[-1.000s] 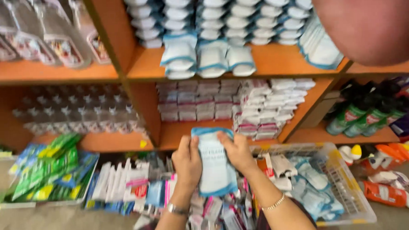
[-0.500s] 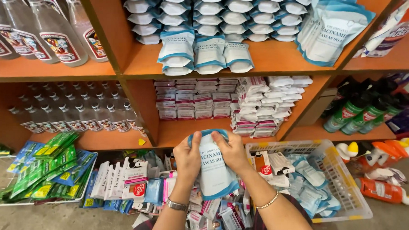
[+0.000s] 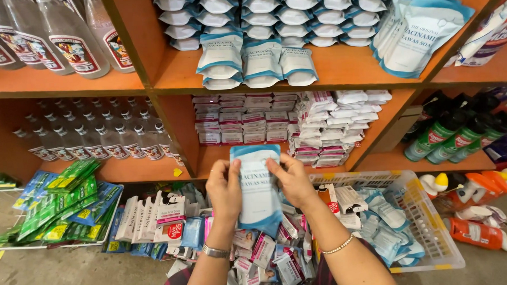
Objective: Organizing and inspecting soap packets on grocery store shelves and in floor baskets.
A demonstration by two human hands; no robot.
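Both my hands hold one white and blue pouch upright in front of the lower shelf. My left hand grips its left edge and my right hand grips its right edge. More pouches of the same kind lie stacked on the upper shelf above. A heap of small pink and white sachets lies just below my hands.
Clear glass bottles fill the left shelves. Pink and white packets are stacked on the lower shelf. A white wire basket of blue sachets sits at the right, green packets at the left, green and orange bottles far right.
Both hands have lifted the pouch a little toward the shelves. The view has tilted up and steadied, and the blurred object at top right has gone.
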